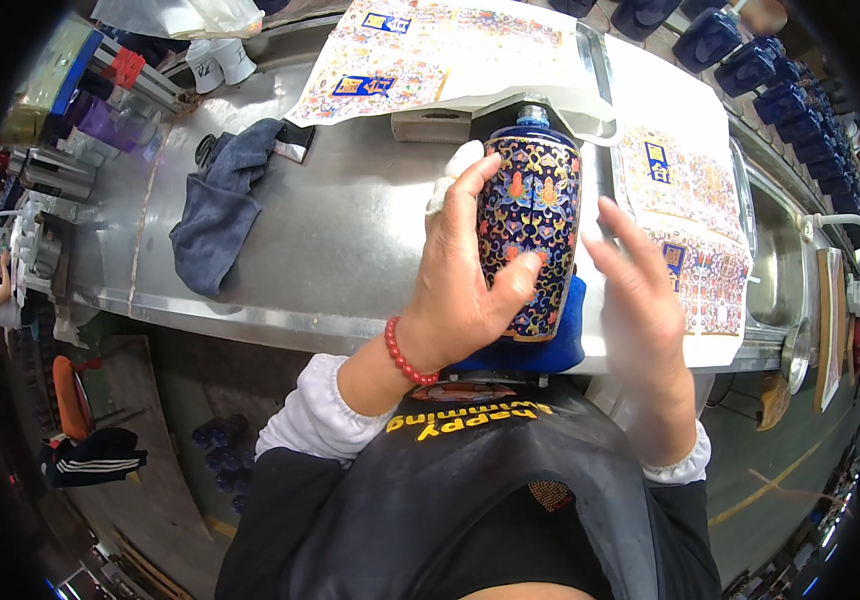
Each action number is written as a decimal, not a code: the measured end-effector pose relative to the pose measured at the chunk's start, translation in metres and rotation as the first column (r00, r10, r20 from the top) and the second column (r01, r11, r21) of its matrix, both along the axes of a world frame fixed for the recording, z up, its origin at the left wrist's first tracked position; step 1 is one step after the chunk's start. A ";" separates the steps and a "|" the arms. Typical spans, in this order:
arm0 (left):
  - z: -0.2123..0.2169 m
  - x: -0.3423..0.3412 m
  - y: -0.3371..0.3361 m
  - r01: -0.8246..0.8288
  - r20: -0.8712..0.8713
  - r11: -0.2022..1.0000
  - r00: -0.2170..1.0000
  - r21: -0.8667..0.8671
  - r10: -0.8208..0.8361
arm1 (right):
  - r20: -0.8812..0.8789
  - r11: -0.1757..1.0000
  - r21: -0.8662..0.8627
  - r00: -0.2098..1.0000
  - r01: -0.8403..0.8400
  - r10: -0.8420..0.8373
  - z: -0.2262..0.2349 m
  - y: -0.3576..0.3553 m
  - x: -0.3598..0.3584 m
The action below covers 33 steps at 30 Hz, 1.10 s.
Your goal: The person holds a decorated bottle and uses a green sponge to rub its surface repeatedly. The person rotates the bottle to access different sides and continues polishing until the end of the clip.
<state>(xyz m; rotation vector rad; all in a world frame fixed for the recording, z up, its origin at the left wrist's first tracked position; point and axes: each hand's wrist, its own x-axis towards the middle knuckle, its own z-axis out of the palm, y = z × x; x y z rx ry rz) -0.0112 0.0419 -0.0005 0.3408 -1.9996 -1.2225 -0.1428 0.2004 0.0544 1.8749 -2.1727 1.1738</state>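
A dark blue bottle [531,225] with a colourful floral pattern and a narrow bare neck leans at the table's front edge, its neck pointing away from me. My left hand [460,275] grips it from the left side, the thumb lying across its front. Something white [455,178] shows at the far fingers of that hand, perhaps a finger cover. To the right of the bottle, my right hand [640,300] is slightly blurred, apart from it, with fingers spread and nothing visible in them. A blue pad [572,325] lies beneath the bottle.
Sheets of printed floral decals [685,190] lie to the right, and more decal sheets [400,65] at the back. A grey-blue cloth [222,215] rests on the metal table [350,215]. A sink [778,265] is at far right; several blue bottles [780,100] stand beyond.
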 end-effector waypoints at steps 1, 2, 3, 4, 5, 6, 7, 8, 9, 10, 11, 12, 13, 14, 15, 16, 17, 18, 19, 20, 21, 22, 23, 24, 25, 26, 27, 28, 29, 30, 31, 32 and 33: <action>0.000 0.000 0.001 -0.008 0.022 1.000 1.000 0.005 0.008 | -0.027 0.999 0.041 1.000 -0.005 0.006 -0.004 0.001 0.003; 0.000 -0.001 0.003 -0.016 0.015 1.000 1.000 0.000 0.016 | -0.029 0.999 0.046 0.999 0.016 -0.015 -0.009 -0.001 0.007; -0.001 -0.002 0.004 -0.022 0.020 1.000 1.000 -0.003 0.022 | -0.071 0.999 0.048 0.997 -0.006 0.010 -0.013 0.001 0.011; -0.001 0.000 0.005 -0.031 0.038 0.999 0.999 -0.025 0.032 | 0.004 0.996 0.073 0.999 0.054 -0.054 -0.017 0.001 0.014; -0.001 0.000 0.005 0.001 0.027 0.997 1.000 0.075 -0.003 | 0.020 0.994 0.088 0.997 0.072 -0.074 -0.020 0.002 0.018; -0.002 0.001 0.006 0.030 0.016 0.982 0.999 0.186 -0.034 | 0.012 0.993 0.090 0.997 0.075 -0.077 -0.023 0.002 0.021; -0.002 0.002 0.005 0.071 -0.007 0.956 0.997 0.286 -0.072 | 0.013 0.994 0.081 0.997 0.073 -0.074 -0.026 0.002 0.023; -0.003 0.003 0.005 0.088 -0.027 0.961 0.996 0.261 -0.084 | 0.006 0.991 0.111 0.997 0.080 -0.081 -0.028 0.003 0.024; -0.003 0.006 0.004 0.115 -0.054 0.967 0.993 0.226 -0.105 | 0.013 0.996 0.061 0.997 0.069 -0.070 -0.030 0.002 0.025; -0.004 0.008 0.003 0.140 -0.080 0.972 0.989 0.189 -0.127 | 0.044 0.996 0.060 0.996 0.073 -0.075 -0.031 0.003 0.026; -0.005 0.011 0.002 0.112 -0.034 0.992 0.993 0.050 -0.111 | 0.070 0.995 0.068 0.994 0.074 -0.079 -0.032 0.002 0.026; -0.005 0.014 0.003 0.087 0.009 0.992 0.996 -0.090 -0.087 | 0.095 0.994 0.075 0.992 0.075 -0.082 -0.033 0.003 0.026; -0.006 0.018 0.003 0.068 0.059 0.974 0.997 -0.216 -0.056 | 0.113 0.993 0.091 0.990 0.073 -0.083 -0.033 0.003 0.027; -0.006 0.024 0.006 0.055 0.113 0.960 0.993 -0.276 -0.024 | 0.134 0.993 0.100 0.988 0.070 -0.083 -0.033 0.003 0.027; -0.006 0.029 0.009 0.054 0.132 0.952 0.991 -0.303 -0.014 | 0.154 0.992 0.108 0.985 0.067 -0.083 -0.033 0.003 0.027; -0.006 0.034 0.010 0.053 0.158 0.928 0.987 -0.368 0.006 | 0.176 0.992 0.109 0.981 0.065 -0.083 -0.033 0.003 0.027; -0.005 0.039 0.012 0.048 0.168 0.902 0.985 -0.429 0.027 | 0.180 0.992 0.114 0.980 0.062 -0.082 -0.033 0.004 0.027; -0.006 0.042 0.014 0.065 0.209 0.896 0.977 -0.440 0.032 | 0.185 0.991 0.119 0.980 0.059 -0.080 -0.033 0.004 0.027; -0.006 0.045 0.016 0.072 0.223 0.879 0.974 -0.471 0.039 | 0.171 0.990 0.130 0.982 0.054 -0.076 -0.033 0.004 0.027; -0.006 0.046 0.016 0.080 0.237 0.861 0.970 -0.501 0.048 | 0.167 0.990 0.134 0.984 0.045 -0.068 -0.032 0.004 0.027; -0.007 0.048 0.016 0.089 0.248 0.844 0.967 -0.530 0.053 | 0.150 0.989 0.136 0.986 0.051 -0.072 -0.032 0.004 0.027; -0.007 0.048 0.016 0.090 0.247 0.836 0.967 -0.542 0.056 | 0.142 0.990 0.133 0.987 0.053 -0.072 -0.032 0.004 0.027; -0.008 0.049 0.015 0.092 0.249 0.833 0.967 -0.546 0.056 | 0.136 0.990 0.131 0.988 0.053 -0.071 -0.031 0.003 0.028; -0.008 0.049 0.015 0.094 0.249 0.830 0.967 -0.549 0.056 | 0.130 0.990 0.129 0.989 0.052 -0.069 -0.031 0.003 0.028; -0.008 0.049 0.015 0.094 0.248 0.827 0.967 -0.554 0.056 | 0.127 0.990 0.129 0.990 0.049 -0.066 -0.031 0.003 0.029; -0.009 0.049 0.014 0.096 0.246 0.825 0.968 -0.556 0.053 | 0.120 0.991 0.126 0.991 0.051 -0.067 -0.031 0.003 0.030; -0.009 0.050 0.014 0.098 0.243 0.823 0.969 -0.559 0.049 | 0.114 0.991 0.123 0.991 0.054 -0.068 -0.031 0.003 0.030; -0.010 0.050 0.014 0.100 0.240 0.821 0.970 -0.562 0.046 | 0.104 0.991 0.116 0.992 0.062 -0.074 -0.031 0.003 0.030; -0.011 0.050 0.015 0.103 0.240 0.832 0.970 -0.546 0.037 | 0.065 0.990 0.133 0.996 0.055 -0.064 -0.031 0.003 0.029; -0.012 0.049 0.015 0.108 0.240 0.841 0.971 -0.530 0.027 | 0.007 0.990 0.118 0.997 0.072 -0.073 -0.032 0.003 0.028; -0.013 0.049 0.014 0.112 0.237 0.849 0.971 -0.516 0.016 | -0.082 0.989 0.123 0.994 0.077 -0.067 -0.033 0.003 0.026; -0.015 0.047 0.014 0.088 0.212 0.872 0.977 -0.482 0.018 | -0.170 0.989 0.120 0.983 0.086 -0.064 -0.034 0.003 0.024; -0.017 0.045 0.014 0.064 0.186 0.893 0.982 -0.446 0.022 | -0.164 0.989 0.115 0.984 0.095 -0.075 -0.035 0.002 0.022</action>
